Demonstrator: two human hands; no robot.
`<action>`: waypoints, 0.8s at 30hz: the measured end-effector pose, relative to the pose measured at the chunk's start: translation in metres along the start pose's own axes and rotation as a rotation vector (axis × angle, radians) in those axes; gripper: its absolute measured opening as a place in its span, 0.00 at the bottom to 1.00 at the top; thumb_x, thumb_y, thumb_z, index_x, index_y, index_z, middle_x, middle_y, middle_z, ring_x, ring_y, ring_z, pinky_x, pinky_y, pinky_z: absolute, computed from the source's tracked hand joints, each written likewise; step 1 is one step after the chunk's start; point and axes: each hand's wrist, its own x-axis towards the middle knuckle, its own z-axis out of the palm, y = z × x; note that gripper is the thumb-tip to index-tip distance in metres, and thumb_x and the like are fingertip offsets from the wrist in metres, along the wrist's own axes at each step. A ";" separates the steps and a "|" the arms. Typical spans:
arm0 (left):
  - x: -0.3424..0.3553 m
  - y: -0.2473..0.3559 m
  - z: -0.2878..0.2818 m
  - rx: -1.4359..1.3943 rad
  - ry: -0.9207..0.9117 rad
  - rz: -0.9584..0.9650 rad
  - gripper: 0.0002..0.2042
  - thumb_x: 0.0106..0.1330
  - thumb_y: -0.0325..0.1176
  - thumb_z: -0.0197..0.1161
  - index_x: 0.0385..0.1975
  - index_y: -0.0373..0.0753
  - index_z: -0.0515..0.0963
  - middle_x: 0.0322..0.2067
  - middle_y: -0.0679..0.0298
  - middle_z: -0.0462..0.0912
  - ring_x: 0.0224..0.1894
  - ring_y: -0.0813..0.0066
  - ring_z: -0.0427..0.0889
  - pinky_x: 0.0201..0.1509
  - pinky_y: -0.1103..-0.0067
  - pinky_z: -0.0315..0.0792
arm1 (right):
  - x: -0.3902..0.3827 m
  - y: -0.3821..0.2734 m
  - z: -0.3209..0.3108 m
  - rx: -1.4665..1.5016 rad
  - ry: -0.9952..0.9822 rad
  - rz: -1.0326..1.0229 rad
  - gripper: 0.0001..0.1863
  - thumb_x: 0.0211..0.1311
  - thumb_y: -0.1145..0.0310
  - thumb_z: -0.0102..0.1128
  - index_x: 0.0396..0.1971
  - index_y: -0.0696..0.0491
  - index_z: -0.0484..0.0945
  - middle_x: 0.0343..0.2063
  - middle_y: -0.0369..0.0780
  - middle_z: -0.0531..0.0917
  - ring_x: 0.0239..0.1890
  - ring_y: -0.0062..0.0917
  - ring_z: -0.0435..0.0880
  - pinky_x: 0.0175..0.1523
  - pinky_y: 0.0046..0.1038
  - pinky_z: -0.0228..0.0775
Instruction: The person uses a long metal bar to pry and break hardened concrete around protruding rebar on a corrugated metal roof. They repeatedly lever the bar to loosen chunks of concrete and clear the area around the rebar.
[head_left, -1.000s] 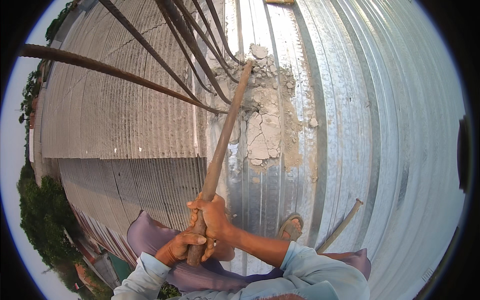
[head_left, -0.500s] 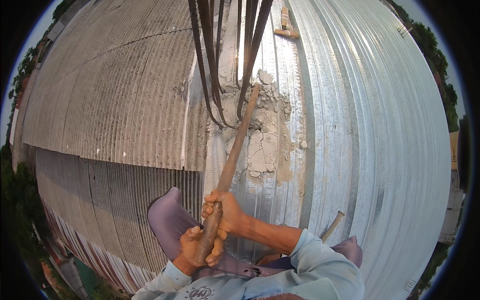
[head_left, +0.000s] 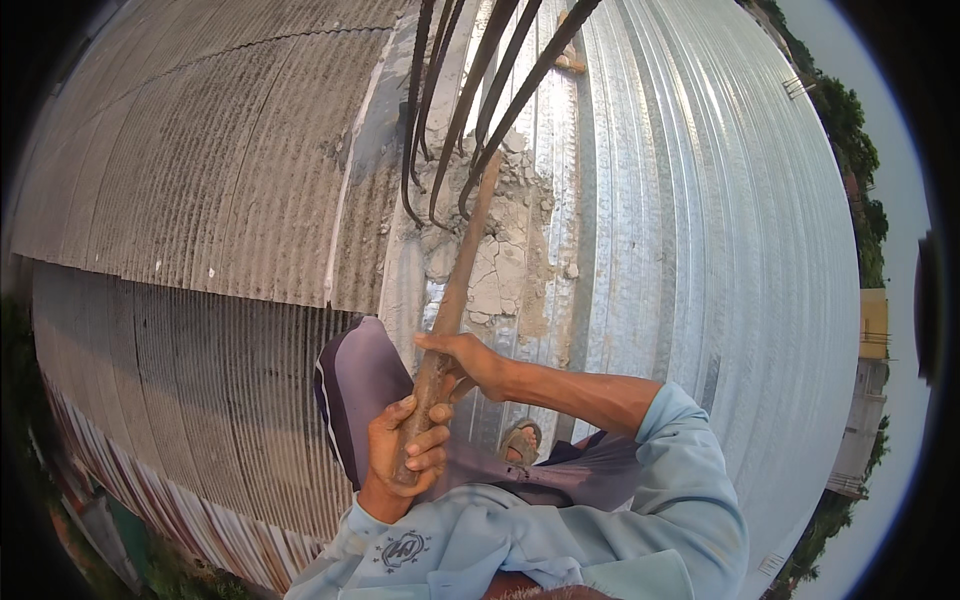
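Note:
I grip a long rusty brown bar (head_left: 463,268) with both hands. My left hand (head_left: 410,445) is wrapped round its near end, fingers curled over the front. My right hand (head_left: 470,360) holds it farther up, thumb across the top. The bar's far end reaches broken grey concrete and rubble (head_left: 498,275) at the foot of several bent ribbed rebars (head_left: 470,95), which rise out of the top of the view. My purple-clad knee (head_left: 365,390) is beside the bar, and a sandalled foot (head_left: 520,440) shows behind my forearm.
Weathered corrugated sheeting (head_left: 210,160) covers the left, dropping to a lower section (head_left: 200,370) with a stepped edge. Shiny ribbed metal sheeting (head_left: 720,250) spans the right. A small wooden object (head_left: 570,60) lies beyond the rebars. Roof edges show trees (head_left: 840,120) and buildings (head_left: 870,320) outside.
The view has swung round, so the rebars now stand nearly upright in it. My hands on the bar now appear higher in the picture, with my left knee raised beside them.

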 end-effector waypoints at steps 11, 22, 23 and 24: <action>0.008 -0.012 0.014 -0.061 0.007 0.037 0.29 0.76 0.42 0.44 0.73 0.37 0.50 0.35 0.59 0.69 0.23 0.70 0.76 0.21 0.76 0.76 | -0.061 -0.160 -0.147 -0.040 0.922 -1.027 0.21 0.72 0.55 0.54 0.41 0.63 0.78 0.25 0.41 0.82 0.27 0.25 0.83 0.36 0.27 0.79; 0.005 -0.002 0.021 0.108 0.095 -0.030 0.23 0.76 0.43 0.51 0.67 0.42 0.62 0.32 0.62 0.71 0.21 0.77 0.73 0.18 0.80 0.74 | -0.079 -0.439 -0.219 -0.127 1.026 -1.777 0.22 0.70 0.63 0.54 0.55 0.65 0.70 0.40 0.48 0.82 0.43 0.33 0.83 0.48 0.31 0.76; 0.003 -0.001 0.023 0.121 0.123 -0.015 0.23 0.76 0.43 0.52 0.66 0.42 0.62 0.31 0.62 0.71 0.21 0.78 0.73 0.18 0.80 0.74 | -0.072 -0.445 -0.220 -0.097 1.079 -1.757 0.22 0.69 0.63 0.54 0.54 0.65 0.70 0.40 0.48 0.82 0.42 0.33 0.83 0.48 0.31 0.76; 0.002 -0.001 0.027 0.130 0.141 -0.006 0.23 0.75 0.42 0.52 0.66 0.42 0.62 0.31 0.62 0.71 0.21 0.78 0.73 0.18 0.80 0.75 | -0.064 -0.451 -0.221 -0.069 1.132 -1.729 0.22 0.69 0.63 0.55 0.54 0.65 0.71 0.39 0.48 0.82 0.42 0.33 0.83 0.47 0.31 0.76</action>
